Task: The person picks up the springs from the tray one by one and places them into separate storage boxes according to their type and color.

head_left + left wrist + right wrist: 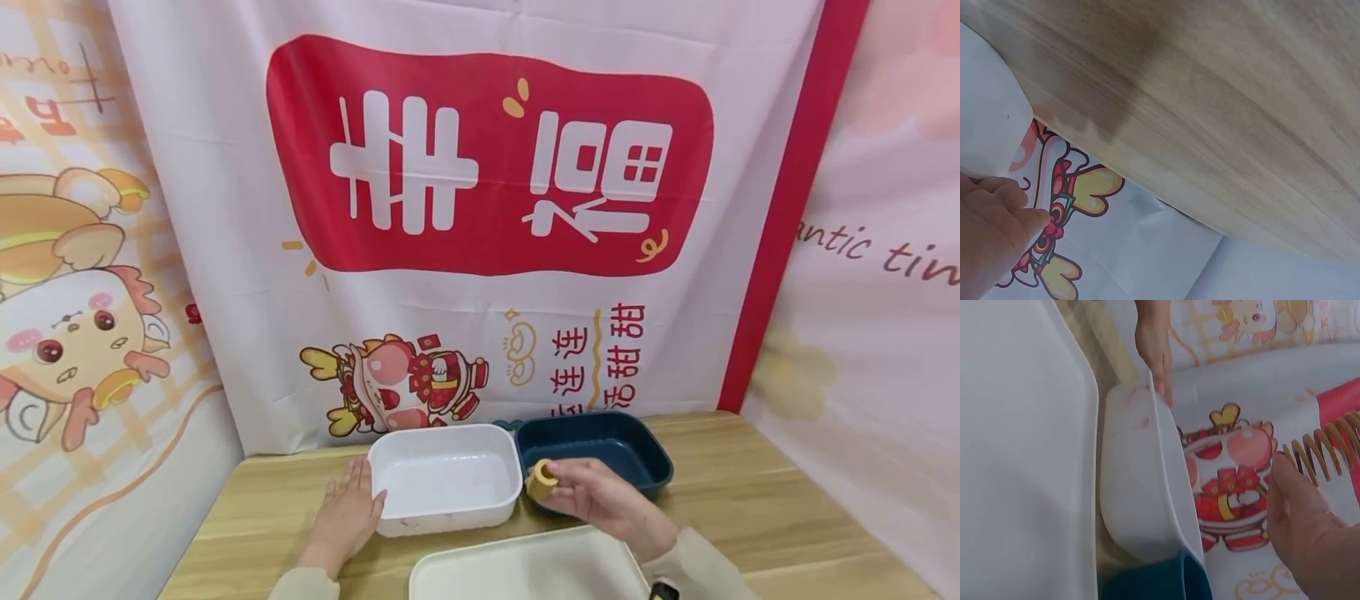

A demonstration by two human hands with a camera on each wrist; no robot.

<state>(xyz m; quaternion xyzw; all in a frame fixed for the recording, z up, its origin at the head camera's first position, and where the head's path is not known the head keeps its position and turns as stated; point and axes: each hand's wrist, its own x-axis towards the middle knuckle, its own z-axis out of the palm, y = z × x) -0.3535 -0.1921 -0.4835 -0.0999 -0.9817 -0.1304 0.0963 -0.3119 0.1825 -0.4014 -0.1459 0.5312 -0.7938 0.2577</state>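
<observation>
My right hand point(592, 496) pinches a yellow coil spring point(542, 480) between thumb and fingers, above the near left rim of the dark blue bin point(660, 475). Separate coils of the spring point(1329, 447) show in the right wrist view, with the thumb of the right hand point(1310, 519) at one end. My left hand point(347, 512) rests with its fingers extended against the left side of the white bin point(450, 523). In the left wrist view, that hand point(997, 228) touches the white bin point(991, 112) at the image's left edge.
A cream tray point(525, 567) lies at the front of the wooden table point(780, 517), nearer than both bins. Behind the bins hangs a printed cloth point(487, 292); more printed cloth hangs on both sides. A small dark green piece point(508, 425) shows behind the bins.
</observation>
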